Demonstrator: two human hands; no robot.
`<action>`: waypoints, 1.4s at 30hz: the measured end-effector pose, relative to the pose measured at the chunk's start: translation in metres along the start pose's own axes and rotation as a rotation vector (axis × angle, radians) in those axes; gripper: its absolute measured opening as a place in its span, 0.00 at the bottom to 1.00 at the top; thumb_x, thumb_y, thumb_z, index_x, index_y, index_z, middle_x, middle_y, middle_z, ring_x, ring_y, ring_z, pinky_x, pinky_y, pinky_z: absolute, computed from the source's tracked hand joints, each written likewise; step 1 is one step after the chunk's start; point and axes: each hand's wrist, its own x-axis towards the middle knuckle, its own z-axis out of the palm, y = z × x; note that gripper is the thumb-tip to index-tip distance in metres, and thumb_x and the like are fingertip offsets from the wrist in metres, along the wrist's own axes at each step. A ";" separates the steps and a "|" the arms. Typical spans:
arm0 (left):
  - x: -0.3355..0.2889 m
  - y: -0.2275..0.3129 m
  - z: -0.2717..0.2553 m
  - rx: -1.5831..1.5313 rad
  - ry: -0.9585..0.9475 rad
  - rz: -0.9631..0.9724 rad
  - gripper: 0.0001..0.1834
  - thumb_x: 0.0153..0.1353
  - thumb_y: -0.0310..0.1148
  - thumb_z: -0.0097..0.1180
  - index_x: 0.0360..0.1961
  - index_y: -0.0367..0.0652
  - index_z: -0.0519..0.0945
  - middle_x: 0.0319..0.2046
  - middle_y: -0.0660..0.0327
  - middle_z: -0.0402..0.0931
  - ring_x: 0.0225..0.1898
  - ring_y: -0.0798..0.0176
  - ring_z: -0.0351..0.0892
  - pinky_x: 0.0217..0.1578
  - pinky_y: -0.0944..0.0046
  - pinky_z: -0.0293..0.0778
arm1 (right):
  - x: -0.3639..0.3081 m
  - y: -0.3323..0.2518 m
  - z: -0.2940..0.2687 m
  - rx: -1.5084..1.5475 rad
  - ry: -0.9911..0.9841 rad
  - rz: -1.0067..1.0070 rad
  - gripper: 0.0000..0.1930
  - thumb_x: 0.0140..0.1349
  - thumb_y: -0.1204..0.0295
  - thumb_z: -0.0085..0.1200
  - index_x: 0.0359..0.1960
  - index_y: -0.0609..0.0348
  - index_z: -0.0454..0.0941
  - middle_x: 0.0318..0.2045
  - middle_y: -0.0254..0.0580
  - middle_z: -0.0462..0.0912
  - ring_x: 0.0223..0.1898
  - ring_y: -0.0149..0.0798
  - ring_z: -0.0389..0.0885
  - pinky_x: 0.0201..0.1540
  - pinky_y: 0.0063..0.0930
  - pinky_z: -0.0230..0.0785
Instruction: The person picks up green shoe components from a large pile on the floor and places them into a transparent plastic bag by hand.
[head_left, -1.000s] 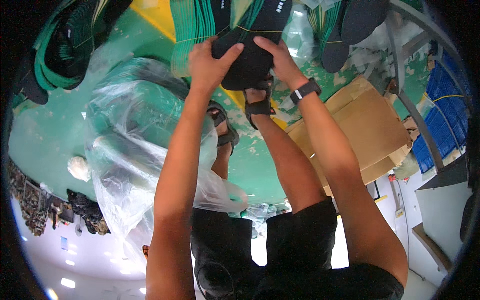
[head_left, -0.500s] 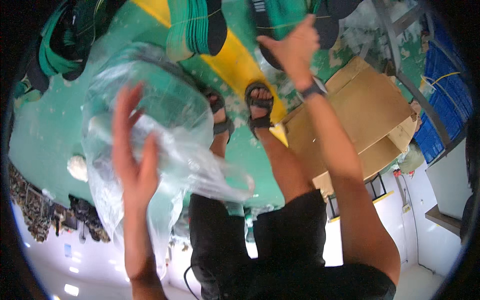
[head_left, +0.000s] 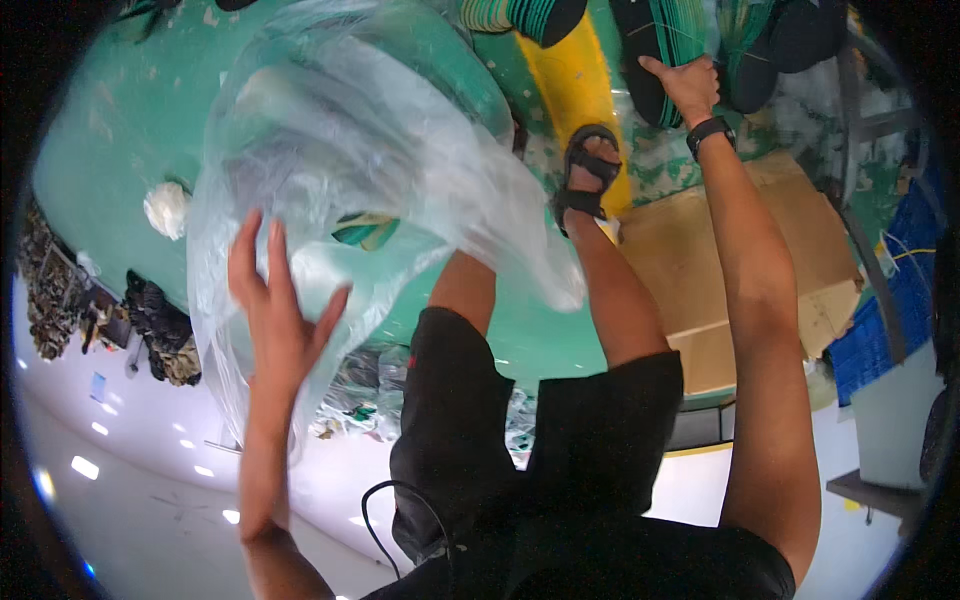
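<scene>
A large clear plastic bag (head_left: 400, 130) spreads in front of me, its loose edge hanging across my legs. My left hand (head_left: 275, 310) is raised before it with the fingers spread, holding nothing. At the upper right my right hand (head_left: 692, 88) has its fingers curled against a string-tied bundle of thin green and black layered pieces (head_left: 655, 45), rounded at the end; the thumb points left. A similar bundle (head_left: 748, 50) stands just right of that hand. Something green and yellow (head_left: 365, 230) shows through a gap in the bag.
Another layered bundle (head_left: 525, 15) lies at the top centre beside a yellow floor stripe (head_left: 575, 75). A flattened cardboard box (head_left: 720, 260) lies on the right, with blue slatted material (head_left: 880, 300) beyond. A crumpled white ball (head_left: 167, 210) rests on the green floor (head_left: 100, 140) at left.
My right hand has come from spread fingers above the bundles to curled fingers on one. The plastic bag has swung up and right. My left hand stays open, and the whole view has shifted.
</scene>
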 end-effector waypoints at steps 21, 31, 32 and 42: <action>0.106 -0.078 -0.035 -0.047 0.145 0.225 0.15 0.58 0.41 0.54 0.39 0.41 0.79 0.34 0.53 0.77 0.36 0.46 0.77 0.36 0.54 0.72 | -0.312 -0.285 -0.232 1.532 -1.468 0.233 0.29 0.51 0.61 0.64 0.50 0.67 0.71 0.43 0.41 0.79 0.42 0.32 0.77 0.47 0.27 0.69; 0.146 -0.123 -0.049 -0.105 0.144 0.150 0.12 0.63 0.35 0.51 0.44 0.42 0.78 0.33 0.54 0.79 0.32 0.58 0.78 0.34 0.65 0.71 | -0.294 -0.239 -0.114 0.948 -0.717 -0.230 0.39 0.56 0.44 0.53 0.53 0.73 0.68 0.51 0.57 0.73 0.56 0.45 0.69 0.58 0.36 0.58; 0.146 -0.122 -0.046 -0.201 0.241 0.160 0.12 0.64 0.37 0.50 0.42 0.41 0.78 0.30 0.54 0.78 0.29 0.57 0.77 0.32 0.64 0.70 | -0.314 -0.219 -0.135 0.839 -0.825 -0.382 0.36 0.56 0.46 0.53 0.53 0.71 0.69 0.51 0.59 0.73 0.59 0.46 0.67 0.60 0.40 0.56; 0.087 -0.111 -0.076 -0.436 0.361 -0.010 0.30 0.54 0.33 0.61 0.58 0.43 0.68 0.41 0.57 0.74 0.43 0.64 0.71 0.46 0.63 0.67 | -0.053 -0.182 -0.120 0.896 -0.125 0.054 0.36 0.56 0.60 0.57 0.56 0.76 0.54 0.36 0.51 0.77 0.36 0.40 0.76 0.41 0.31 0.69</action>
